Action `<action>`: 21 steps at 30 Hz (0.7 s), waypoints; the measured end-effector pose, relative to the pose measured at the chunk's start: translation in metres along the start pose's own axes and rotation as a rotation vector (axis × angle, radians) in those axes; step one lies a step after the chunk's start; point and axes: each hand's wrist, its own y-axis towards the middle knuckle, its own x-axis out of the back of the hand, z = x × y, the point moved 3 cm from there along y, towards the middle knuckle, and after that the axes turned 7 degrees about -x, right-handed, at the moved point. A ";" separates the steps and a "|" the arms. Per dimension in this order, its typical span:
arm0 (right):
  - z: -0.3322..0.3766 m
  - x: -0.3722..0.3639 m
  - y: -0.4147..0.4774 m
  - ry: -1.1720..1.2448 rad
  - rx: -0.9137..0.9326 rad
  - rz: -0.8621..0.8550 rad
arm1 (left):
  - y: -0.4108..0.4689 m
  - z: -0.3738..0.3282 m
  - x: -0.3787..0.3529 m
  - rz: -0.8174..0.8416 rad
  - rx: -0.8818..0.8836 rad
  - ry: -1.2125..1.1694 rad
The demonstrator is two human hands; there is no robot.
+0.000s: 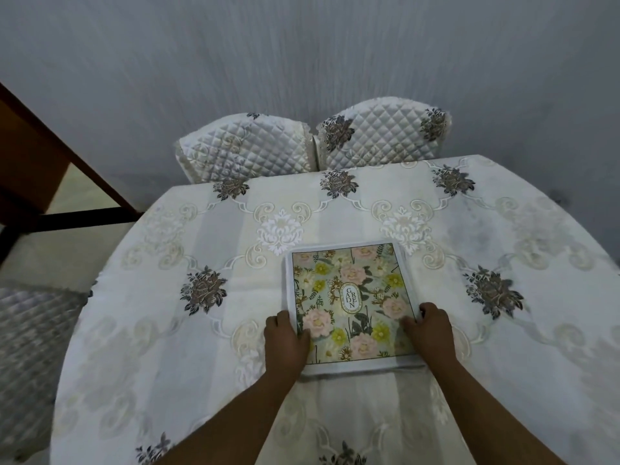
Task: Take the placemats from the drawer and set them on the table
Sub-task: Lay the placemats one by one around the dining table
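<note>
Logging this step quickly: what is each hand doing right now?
Left hand: closed on the left edge of the placemats.
Right hand: closed on their right edge.

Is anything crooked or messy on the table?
Nothing much. The floral placemat lies flat on the white embroidered tablecloth, only slightly turned. Left hand and right hand rest on its side edges.

The placemat (349, 297) shows pink and yellow flowers, white-bordered. The surface (201, 330) cloth is cream with grey-brown rosettes. Chair covers (382, 135) are quilted white.
</note>
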 end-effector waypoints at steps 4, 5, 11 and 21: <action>0.010 0.005 -0.006 0.018 0.040 -0.044 | -0.001 -0.009 0.005 -0.053 -0.028 -0.042; 0.013 0.007 -0.008 0.037 0.022 -0.048 | -0.002 -0.013 0.007 -0.037 -0.019 -0.090; 0.032 0.015 -0.019 0.096 -0.052 0.067 | -0.004 -0.027 0.020 0.014 -0.015 -0.188; 0.061 0.016 -0.081 0.188 0.034 0.078 | -0.013 0.006 0.085 -0.092 -0.100 -0.165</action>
